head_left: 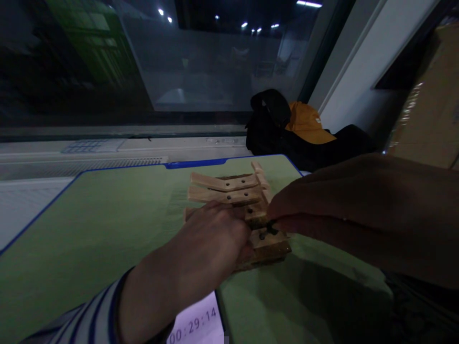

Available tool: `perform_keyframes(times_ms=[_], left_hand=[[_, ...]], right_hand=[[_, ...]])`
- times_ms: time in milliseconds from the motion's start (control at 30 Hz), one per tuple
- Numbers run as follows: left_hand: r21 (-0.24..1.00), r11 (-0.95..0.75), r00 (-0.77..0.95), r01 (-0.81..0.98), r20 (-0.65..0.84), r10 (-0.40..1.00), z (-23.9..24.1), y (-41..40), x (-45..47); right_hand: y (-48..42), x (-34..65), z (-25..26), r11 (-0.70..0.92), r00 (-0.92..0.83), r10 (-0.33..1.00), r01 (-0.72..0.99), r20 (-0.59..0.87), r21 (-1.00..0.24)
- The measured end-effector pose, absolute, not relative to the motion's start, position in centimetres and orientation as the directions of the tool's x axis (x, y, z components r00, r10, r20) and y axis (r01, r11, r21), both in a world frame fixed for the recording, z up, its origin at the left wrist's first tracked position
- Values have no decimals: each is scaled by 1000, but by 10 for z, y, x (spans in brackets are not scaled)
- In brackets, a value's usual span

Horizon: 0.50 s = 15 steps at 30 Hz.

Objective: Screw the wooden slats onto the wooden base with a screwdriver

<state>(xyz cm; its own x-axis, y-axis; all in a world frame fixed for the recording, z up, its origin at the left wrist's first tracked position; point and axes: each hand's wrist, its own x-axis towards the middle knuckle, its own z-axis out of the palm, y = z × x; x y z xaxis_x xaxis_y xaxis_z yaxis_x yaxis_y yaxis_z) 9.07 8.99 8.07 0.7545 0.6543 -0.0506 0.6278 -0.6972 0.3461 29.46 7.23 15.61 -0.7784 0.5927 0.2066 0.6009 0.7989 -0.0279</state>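
A wooden assembly (pixel 270 251) lies in the middle of the green board, with a darker rough-edged base and several pale slats across it. The slats have round holes, and one far slat (pixel 236 183) shows two of them. My left hand (pixel 217 229) is closed over the near slats and holds the assembly down; its fingertips are partly hidden. From the right, my right hand (pixel 297 212) pinches a small dark piece (pixel 271 227) at a hole of the nearest slat. What kind of piece it is, I cannot make out. Small pale blocks (pixel 258 172) line the assembly's right end.
The green board (pixel 107 239) has a blue rim and a blue clip (pixel 196 163) at its far edge. A lit phone screen (pixel 197 322) showing a timer lies near my left forearm. Behind are a window, a dark bag (pixel 265 124), an orange cap (pixel 308 123) and a cardboard box (pixel 426 100).
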Motion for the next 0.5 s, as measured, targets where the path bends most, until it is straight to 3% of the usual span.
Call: perform_keyframes(times_ms=[200, 500], left_hand=[[337, -675, 737, 657, -96, 669, 84, 91, 95], [434, -647, 726, 627, -26, 687, 80, 90, 95]], right_hand=[[77, 290, 156, 812, -789, 560, 584, 254, 25], [72, 290, 157, 853, -828, 523, 508, 203, -124]])
